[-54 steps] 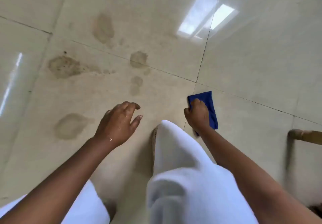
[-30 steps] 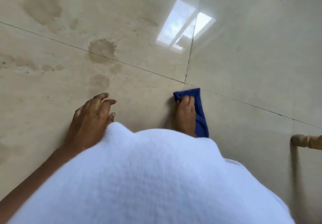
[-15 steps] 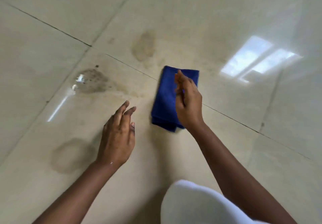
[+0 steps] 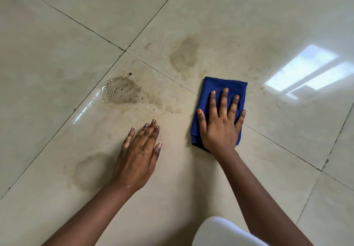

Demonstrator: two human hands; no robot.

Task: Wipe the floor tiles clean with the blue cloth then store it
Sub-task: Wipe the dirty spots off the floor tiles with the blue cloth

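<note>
At the bottom edge of the frame a white garment (image 4: 220, 232) shows, far less of it than a second ago, when it filled the lower half of the view; the person has leaned forward and turned left toward the dirty patch. That brings the stains into reach, which suggests the real wiping is about to begin.

Just above, in the lower centre, the left hand (image 4: 138, 154) lies flat over the floor tiles (image 4: 57, 35), fingers together and extended, gripping nothing; whether the palm bears weight or only skims the surface cannot be told. A faint stain (image 4: 90, 171) sits just beside it to the left.

Right of centre, the right hand (image 4: 220, 123) presses down on the blue cloth (image 4: 224, 84), which is folded into a rectangle and lies flat across a grout line. Half a second ago this hand was edge-on above the cloth; now the palm is spread with fingers splayed wide, pinning the cloth rather than clutching it.

Farther up, left of the cloth, a wet speckled stain (image 4: 122, 90) glistens near the tile joint, and above the cloth lies a dry brown stain (image 4: 183, 56). Both look untouched, so the task seems to be at an early stage, and storing the cloth is some way off.

At the upper right a window reflection (image 4: 306, 67) gleams on the tile.
</note>
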